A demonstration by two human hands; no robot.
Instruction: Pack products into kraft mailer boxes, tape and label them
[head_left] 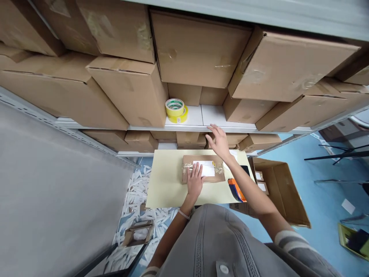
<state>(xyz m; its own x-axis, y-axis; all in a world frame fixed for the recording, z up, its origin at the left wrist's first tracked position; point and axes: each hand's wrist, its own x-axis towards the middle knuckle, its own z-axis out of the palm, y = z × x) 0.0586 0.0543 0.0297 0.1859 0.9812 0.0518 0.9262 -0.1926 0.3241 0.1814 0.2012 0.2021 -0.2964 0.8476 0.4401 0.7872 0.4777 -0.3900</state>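
Note:
A small cardboard parcel [216,174] wrapped in clear tape, with a white label on top, lies on a pale yellow table [165,184]. My left hand [195,181] rests flat on the parcel's left part, fingers spread. My right hand [219,141] is stretched out beyond the parcel's far edge toward the shelf [210,117], fingers apart, holding nothing. Two yellow tape rolls [175,110] stand stacked on that shelf, left of my right hand. An orange tape dispenser [236,189] lies on the table under my right forearm.
Large cardboard boxes [198,50] fill the shelves ahead. An open carton [284,192] with small boxes inside stands on the blue floor at the right. White packing filler [135,196] and a small open box [137,234] lie on the floor at the left.

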